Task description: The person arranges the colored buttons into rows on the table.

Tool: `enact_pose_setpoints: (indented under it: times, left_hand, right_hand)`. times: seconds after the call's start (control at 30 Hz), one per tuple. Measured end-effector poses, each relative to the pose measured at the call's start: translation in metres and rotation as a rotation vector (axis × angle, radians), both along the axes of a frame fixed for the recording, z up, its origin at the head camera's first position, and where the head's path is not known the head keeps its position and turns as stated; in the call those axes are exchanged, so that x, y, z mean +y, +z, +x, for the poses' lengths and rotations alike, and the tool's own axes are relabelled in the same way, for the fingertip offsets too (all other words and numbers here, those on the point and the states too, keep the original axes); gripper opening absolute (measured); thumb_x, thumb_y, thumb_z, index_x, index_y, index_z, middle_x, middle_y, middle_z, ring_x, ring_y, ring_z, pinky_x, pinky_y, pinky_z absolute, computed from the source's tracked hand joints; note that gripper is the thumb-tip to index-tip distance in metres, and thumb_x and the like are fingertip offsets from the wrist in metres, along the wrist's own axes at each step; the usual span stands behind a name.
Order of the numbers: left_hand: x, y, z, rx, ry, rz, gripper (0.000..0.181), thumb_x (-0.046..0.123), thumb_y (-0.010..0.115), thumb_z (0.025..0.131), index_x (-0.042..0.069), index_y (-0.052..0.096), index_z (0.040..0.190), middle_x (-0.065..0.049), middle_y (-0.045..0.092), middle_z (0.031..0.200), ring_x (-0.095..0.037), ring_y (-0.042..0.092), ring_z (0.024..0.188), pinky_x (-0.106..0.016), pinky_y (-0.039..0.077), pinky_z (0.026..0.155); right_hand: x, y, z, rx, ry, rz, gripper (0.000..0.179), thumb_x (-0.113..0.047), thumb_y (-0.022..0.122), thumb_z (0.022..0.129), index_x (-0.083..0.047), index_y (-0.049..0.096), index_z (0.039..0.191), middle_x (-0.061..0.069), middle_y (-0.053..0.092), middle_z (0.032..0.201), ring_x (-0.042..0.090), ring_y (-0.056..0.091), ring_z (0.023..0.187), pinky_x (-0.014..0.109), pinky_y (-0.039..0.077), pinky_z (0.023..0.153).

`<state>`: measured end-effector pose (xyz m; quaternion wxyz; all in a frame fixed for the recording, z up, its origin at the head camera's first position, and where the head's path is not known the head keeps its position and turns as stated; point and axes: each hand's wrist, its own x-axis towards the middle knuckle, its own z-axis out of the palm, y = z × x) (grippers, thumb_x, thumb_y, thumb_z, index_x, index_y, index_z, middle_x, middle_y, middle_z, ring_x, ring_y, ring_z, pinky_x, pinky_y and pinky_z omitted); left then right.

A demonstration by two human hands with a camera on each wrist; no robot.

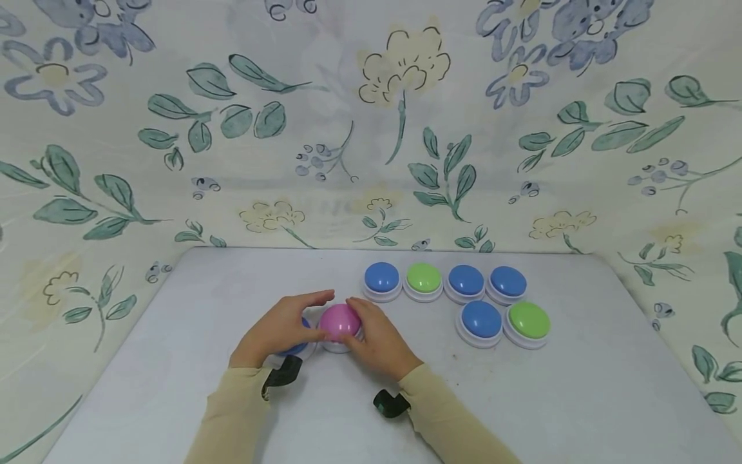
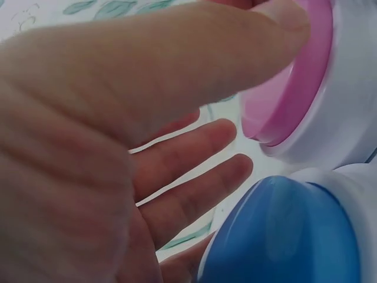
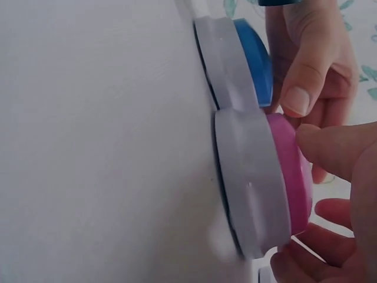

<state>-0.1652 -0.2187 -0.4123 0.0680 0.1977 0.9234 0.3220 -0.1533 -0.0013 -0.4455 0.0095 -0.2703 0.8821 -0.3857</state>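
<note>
A pink dome push button (image 1: pixel 339 321) on a white round base sits left of the table's middle, between both hands. My right hand (image 1: pixel 379 338) grips it, thumb on the near side of the dome and fingers around its far right side. My left hand (image 1: pixel 284 327) arches over a blue push button (image 2: pixel 283 236) directly left of the pink one. Its thumb (image 2: pixel 235 47) lies at the pink dome's edge, while the other fingers stretch forward, loosely spread. From the head view, the left hand hides much of that blue button. The two white bases stand side by side, edges meeting.
Toward the back right, a row holds a blue button (image 1: pixel 381 278), a green button (image 1: pixel 424 278) and two more blue ones. Before its right end stand a blue button (image 1: pixel 481 319) and a green button (image 1: pixel 528 321). Floral cloth (image 1: pixel 348 219) rises behind the white table (image 1: pixel 551 399).
</note>
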Motion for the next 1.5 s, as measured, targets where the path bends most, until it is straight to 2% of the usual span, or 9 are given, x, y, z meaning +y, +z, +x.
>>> enact_pose_setpoints:
  times: [0.17, 0.37, 0.73, 1.1, 1.5]
  left_hand:
    - [0.001, -0.005, -0.001, -0.03, 0.001, 0.001, 0.072, 0.021, 0.084, 0.082, 0.005, 0.053, 0.145, -0.011, 0.058, 0.143, -0.034, 0.05, 0.134, -0.055, 0.043, 0.109]
    - [0.005, -0.007, -0.001, -0.028, -0.028, 0.004, 0.069, 0.014, 0.083, 0.08, 0.005, 0.056, 0.143, -0.01, 0.06, 0.14, -0.032, 0.054, 0.13, -0.051, 0.048, 0.105]
    - [0.008, -0.007, 0.0, 0.008, -0.031, -0.021, 0.067, 0.015, 0.083, 0.079, 0.005, 0.058, 0.141, -0.01, 0.062, 0.138, -0.032, 0.056, 0.127, -0.051, 0.049, 0.104]
    - [0.01, -0.008, -0.001, 0.056, -0.045, -0.012, 0.066, 0.02, 0.084, 0.079, 0.003, 0.06, 0.138, -0.01, 0.064, 0.134, -0.03, 0.061, 0.12, -0.049, 0.052, 0.101]
    - [0.013, -0.003, 0.001, 0.061, -0.026, -0.022, 0.068, 0.023, 0.085, 0.078, 0.003, 0.06, 0.138, -0.011, 0.065, 0.132, -0.033, 0.063, 0.111, -0.047, 0.055, 0.095]
  right_hand:
    - [0.0, -0.007, 0.0, -0.015, 0.018, -0.002, 0.064, -0.021, 0.07, 0.095, 0.0, 0.042, 0.149, 0.016, 0.046, 0.151, 0.029, 0.045, 0.139, 0.038, 0.041, 0.112]
    - [0.002, -0.012, 0.0, -0.027, 0.022, -0.021, 0.067, -0.024, 0.072, 0.094, -0.002, 0.042, 0.15, 0.014, 0.045, 0.152, 0.027, 0.043, 0.14, 0.037, 0.04, 0.113]
    - [0.002, -0.016, -0.002, -0.01, 0.006, -0.078, 0.064, -0.02, 0.073, 0.092, -0.001, 0.047, 0.147, 0.014, 0.048, 0.15, 0.027, 0.046, 0.138, 0.037, 0.042, 0.112]
    - [0.0, -0.017, -0.002, -0.012, -0.028, -0.073, 0.063, -0.02, 0.073, 0.092, -0.002, 0.047, 0.147, 0.013, 0.049, 0.149, 0.026, 0.047, 0.137, 0.036, 0.043, 0.111]
    - [0.001, -0.015, -0.003, 0.06, -0.017, -0.095, 0.062, -0.015, 0.074, 0.089, 0.003, 0.05, 0.144, 0.017, 0.051, 0.146, 0.03, 0.049, 0.135, 0.039, 0.043, 0.112]
